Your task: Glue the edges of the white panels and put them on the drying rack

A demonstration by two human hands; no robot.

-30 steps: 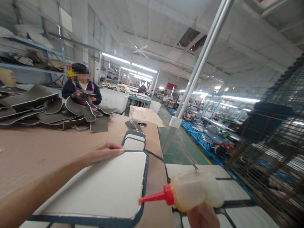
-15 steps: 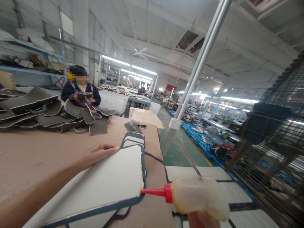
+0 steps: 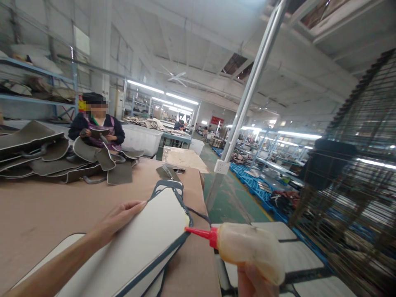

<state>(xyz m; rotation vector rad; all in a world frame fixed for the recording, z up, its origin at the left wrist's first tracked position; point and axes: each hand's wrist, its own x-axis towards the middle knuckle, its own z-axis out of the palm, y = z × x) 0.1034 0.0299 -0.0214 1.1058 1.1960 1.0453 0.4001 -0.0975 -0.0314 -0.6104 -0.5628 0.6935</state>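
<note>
A white panel with a dark blue border (image 3: 139, 247) lies in front of me, on top of similar panels. My left hand (image 3: 128, 212) is closed on its far left edge, fingertips at the rim and the thumb hidden. My right hand (image 3: 255, 282), at the bottom right, is wrapped round a cloudy glue bottle (image 3: 252, 249) with a red nozzle. The nozzle tip touches the panel's right corner, where yellowish glue shows along the edge. Only part of my right hand is visible below the bottle.
Dark grey bag pieces with handles (image 3: 86, 159) are heaped on the brown table (image 3: 27, 210). Behind them sits a co-worker (image 3: 99, 123) holding a dark piece. White panels (image 3: 303, 255) lie at the lower right. A metal post (image 3: 238, 123) and a wire cage (image 3: 349, 177) stand to the right.
The panel has turned so its right corner points more toward the bottle, and my left hand has turned with it. The nozzle stays at the corner. My view has shifted slightly.
</note>
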